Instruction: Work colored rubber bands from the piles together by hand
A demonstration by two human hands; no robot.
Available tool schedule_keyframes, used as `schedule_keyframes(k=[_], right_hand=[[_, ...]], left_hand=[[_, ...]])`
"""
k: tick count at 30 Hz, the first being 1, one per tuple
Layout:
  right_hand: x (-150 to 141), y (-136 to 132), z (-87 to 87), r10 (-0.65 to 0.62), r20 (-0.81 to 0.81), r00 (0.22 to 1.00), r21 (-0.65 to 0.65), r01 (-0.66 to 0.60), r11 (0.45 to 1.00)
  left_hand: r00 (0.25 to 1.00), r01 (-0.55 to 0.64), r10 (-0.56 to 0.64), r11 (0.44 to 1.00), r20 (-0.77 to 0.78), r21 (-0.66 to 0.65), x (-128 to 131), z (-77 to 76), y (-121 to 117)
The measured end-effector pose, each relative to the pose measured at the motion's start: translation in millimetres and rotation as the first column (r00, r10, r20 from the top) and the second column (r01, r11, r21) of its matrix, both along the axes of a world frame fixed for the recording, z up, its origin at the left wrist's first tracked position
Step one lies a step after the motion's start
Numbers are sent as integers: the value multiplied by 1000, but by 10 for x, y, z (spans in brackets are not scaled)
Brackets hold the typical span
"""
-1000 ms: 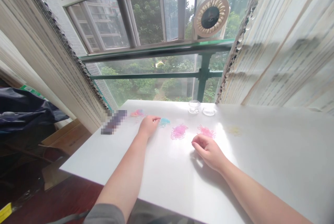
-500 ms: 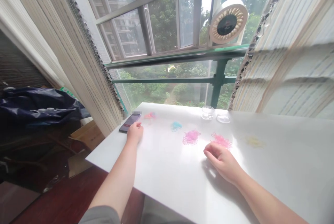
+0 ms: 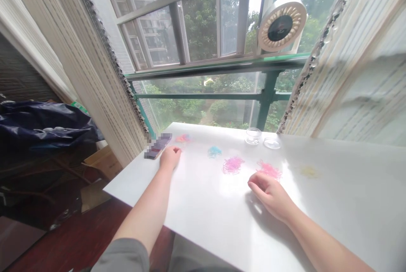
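My left hand point(image 3: 170, 157) hovers over the white table just right of the phone point(image 3: 161, 145), its fingers curled in and nothing visible in them. My right hand point(image 3: 269, 193) rests loosely curled, thumb near the fingertips, with nothing seen inside. Just beyond it lies a pink pile of what look like small rubber bands point(image 3: 269, 168). Similar piles spread across the table: purple point(image 3: 233, 165), blue point(image 3: 214, 151), orange-red point(image 3: 183, 138) near my left hand, and pale yellow point(image 3: 310, 172) at the right.
Toward the back stands a clear round container point(image 3: 253, 136), with a clear lid-like disc point(image 3: 272, 143) beside it. A white fan point(image 3: 282, 26) is at the window above a green railing point(image 3: 268, 86). Curtains point(image 3: 336, 73) hang on both sides. A cardboard box point(image 3: 103, 162) sits left of the table.
My left hand has shifted right, from the phone's edge to the bare table beside it, and its fingers are more curled. My right hand stays put. The view has tilted slightly.
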State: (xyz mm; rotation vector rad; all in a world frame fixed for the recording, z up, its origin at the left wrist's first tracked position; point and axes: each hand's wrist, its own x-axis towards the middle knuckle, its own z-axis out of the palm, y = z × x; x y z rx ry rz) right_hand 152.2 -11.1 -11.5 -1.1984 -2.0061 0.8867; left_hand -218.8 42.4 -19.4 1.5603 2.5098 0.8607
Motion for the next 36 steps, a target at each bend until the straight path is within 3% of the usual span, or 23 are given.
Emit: schedule_keyframes(k=[6, 11, 12, 15, 19, 22, 26, 36], right_hand=[[2, 0, 16, 7, 23, 1000, -13, -7, 1000], [-9, -3, 24, 1, 2, 1000, -18, -1, 1000], [-12, -2, 24, -1, -4, 1000, -13, 1, 1000], [-19, 2, 26, -2, -34, 999, -10, 1, 1000], [-19, 2, 27, -10, -73, 997, -12, 9, 1000], [-17, -3, 21, -7, -94, 996, -18, 6, 1000], [-15, 0, 2, 4, -91, 996, 15, -2, 1000], [29, -8, 3, 64, -68, 996, 10, -63, 998]], left_hand=[[999, 37, -38, 999, 38, 37, 67, -3, 10], [952, 273, -283, 957, 114, 97, 435, 166, 39], [923, 350, -362, 931, 133, 109, 559, 233, 49], [735, 606, -638, 770, 231, 199, 1015, 445, 58], [517, 765, -808, 585, 282, 271, 1647, 551, -46], [493, 763, -829, 558, 263, 327, 1940, 438, -204], [436, 841, -882, 470, 178, 269, 2028, 260, -370], [408, 865, -883, 455, 231, 210, 1963, 235, -344]])
